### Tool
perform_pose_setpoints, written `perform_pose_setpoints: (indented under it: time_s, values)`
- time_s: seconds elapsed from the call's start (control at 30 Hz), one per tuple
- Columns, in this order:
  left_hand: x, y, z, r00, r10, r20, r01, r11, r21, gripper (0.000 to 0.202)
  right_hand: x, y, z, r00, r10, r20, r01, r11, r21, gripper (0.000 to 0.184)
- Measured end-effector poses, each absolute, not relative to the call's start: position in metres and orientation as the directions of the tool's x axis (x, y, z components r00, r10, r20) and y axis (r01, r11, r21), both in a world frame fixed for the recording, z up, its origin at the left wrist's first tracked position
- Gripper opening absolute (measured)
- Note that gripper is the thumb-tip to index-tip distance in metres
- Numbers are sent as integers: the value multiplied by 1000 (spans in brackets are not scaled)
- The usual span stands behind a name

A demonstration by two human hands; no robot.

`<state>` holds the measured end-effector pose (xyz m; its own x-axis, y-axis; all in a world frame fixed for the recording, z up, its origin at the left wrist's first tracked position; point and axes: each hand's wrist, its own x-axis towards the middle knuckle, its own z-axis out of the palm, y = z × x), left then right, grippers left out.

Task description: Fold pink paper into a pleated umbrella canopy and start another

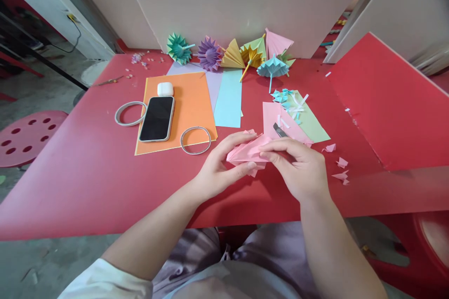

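Observation:
A pleated piece of pink folded paper (pixel 245 150) is held just above the red table (pixel 87 187), near its front edge. My left hand (pixel 220 166) grips its left side, thumb underneath and fingers curled over the top. Over the paper's right end, my right hand (pixel 301 163) pinches with the fingers pressed together. Just behind the hands lies a pink sheet (pixel 271 119) with a small dark cutter (pixel 279 130) on it.
A phone (pixel 157 118), a white earbud case (pixel 165 88) and two metal rings (pixel 195 140) rest on or around an orange sheet (pixel 191 103). Several finished paper umbrellas (pixel 252 56) line the back. Pink scraps (pixel 341 168) lie at right; a red board (pixel 393 98) leans there.

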<state>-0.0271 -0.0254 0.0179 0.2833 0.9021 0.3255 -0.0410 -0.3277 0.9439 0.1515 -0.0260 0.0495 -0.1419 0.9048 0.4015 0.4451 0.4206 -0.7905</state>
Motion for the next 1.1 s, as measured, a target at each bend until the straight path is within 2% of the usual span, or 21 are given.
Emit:
perform_pose_setpoints:
  time_s: [0.07,0.13,0.3,0.47,0.67,0.87,0.97,1.1]
  values:
    - [-28,-25,18,297,887,354,-39,-359,933,48,152,-26,51,-123,944,308,412,330,-849,16]
    - [-28,-25,19,312,869,384,-34,-393,919,51,152,-27,52,-114,953,281,386,303,-871,21]
    - [-29,-26,15,313,898,309,-102,-292,951,47,149,-30,53,-85,914,396,353,399,-846,25]
    - [-30,-27,12,314,901,298,-183,-251,951,48,146,-33,56,-40,910,413,329,403,-854,23]
    - [-31,-27,12,289,901,323,-183,-279,943,46,144,-32,53,-61,888,455,375,443,-814,19]
    - [-32,-25,10,282,890,358,-164,-322,932,45,148,-30,47,-105,816,568,421,554,-718,22]
    - [-33,-25,10,289,881,374,-171,-337,926,44,148,-30,47,-76,792,605,478,562,-675,16]
    - [-32,-26,8,286,881,376,-230,-317,920,40,144,-31,47,-39,786,617,471,559,-682,15]
